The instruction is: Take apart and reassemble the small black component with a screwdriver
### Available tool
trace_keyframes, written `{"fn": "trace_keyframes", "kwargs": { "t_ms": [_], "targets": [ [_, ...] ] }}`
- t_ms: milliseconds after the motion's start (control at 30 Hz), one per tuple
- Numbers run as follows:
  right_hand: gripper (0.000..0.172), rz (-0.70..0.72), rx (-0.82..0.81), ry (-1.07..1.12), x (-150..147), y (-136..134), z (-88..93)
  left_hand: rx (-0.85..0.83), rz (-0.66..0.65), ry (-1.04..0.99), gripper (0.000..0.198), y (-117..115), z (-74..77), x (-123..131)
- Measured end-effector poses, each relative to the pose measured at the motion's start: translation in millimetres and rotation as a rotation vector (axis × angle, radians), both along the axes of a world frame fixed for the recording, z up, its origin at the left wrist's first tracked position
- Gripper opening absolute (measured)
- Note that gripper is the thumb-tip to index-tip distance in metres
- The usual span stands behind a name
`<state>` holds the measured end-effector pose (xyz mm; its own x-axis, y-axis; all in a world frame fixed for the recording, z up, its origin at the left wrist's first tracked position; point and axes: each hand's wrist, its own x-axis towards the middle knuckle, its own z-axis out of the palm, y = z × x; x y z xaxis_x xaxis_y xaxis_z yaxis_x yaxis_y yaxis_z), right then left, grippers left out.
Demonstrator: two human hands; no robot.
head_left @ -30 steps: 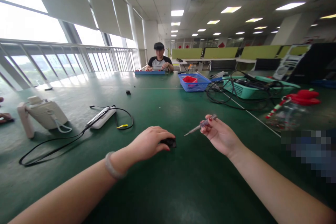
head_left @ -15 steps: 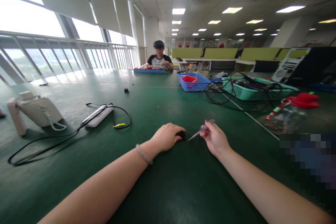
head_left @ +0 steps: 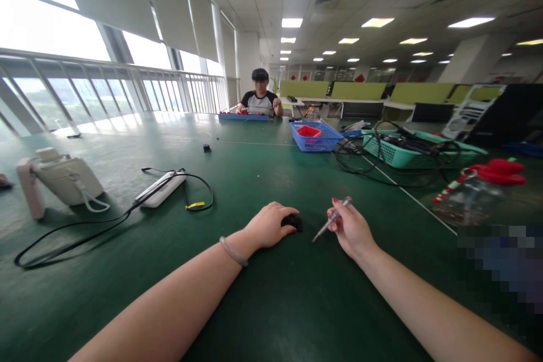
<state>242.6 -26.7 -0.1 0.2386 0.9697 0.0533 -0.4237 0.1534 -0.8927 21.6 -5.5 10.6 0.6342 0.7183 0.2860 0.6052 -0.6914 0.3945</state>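
Note:
My left hand (head_left: 268, 225), with a pale bangle on its wrist, is closed around a small black block (head_left: 293, 221) resting on the green table (head_left: 271, 305). Its fingers cover part of the block, so its exact kind does not show. To the right, my right hand (head_left: 351, 231) grips a slim screwdriver (head_left: 324, 229) with a translucent handle. The metal shaft slants down to the left, and its tip is apart from the block, a short way to the right of it.
A white power bank (head_left: 160, 191) with a black cable and a beige bag-like device (head_left: 68, 181) lie left. Farther off are a small black piece (head_left: 207, 148), a blue basket (head_left: 319, 141), a green basket (head_left: 390, 153) of cables, a red-lidded jar (head_left: 477, 198) and a seated person (head_left: 259, 99).
The screwdriver has turned to a steeper slant, its tip shifting down and slightly right, away from the block. My left hand keeps its hold on the block. The view has shifted slightly.

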Motion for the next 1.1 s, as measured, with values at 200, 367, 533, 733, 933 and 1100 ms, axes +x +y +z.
{"fn": "trace_keyframes", "kwargs": {
  "t_ms": [200, 367, 533, 733, 933, 1100],
  "targets": [
    [0.028, 0.071, 0.091, -0.021, 4, -9, 7.2, 0.011, -0.025, -0.009, 0.042, 2, 1.4, -1],
    [0.019, 0.117, 0.171, -0.066, 0, -19, 13.1, 0.025, -0.036, -0.017, 0.041, 4, 1.4, -1],
    [0.026, 0.190, 0.248, -0.152, -1, -23, 13.3, 0.032, -0.047, -0.024, 0.040, 4, 1.8, 0],
    [0.033, 0.201, 0.360, -0.505, 0, -31, 16.4, 0.027, -0.048, -0.023, 0.039, 3, 2.0, -1],
    [0.023, 0.095, 0.599, -0.917, -5, -43, 24.4, 0.028, -0.040, -0.013, 0.040, 3, 1.9, 0],
    [0.011, 0.088, 0.744, -1.097, -9, -52, 26.9, 0.030, -0.038, -0.011, 0.039, 1, 4.2, 1]
  ]
}}
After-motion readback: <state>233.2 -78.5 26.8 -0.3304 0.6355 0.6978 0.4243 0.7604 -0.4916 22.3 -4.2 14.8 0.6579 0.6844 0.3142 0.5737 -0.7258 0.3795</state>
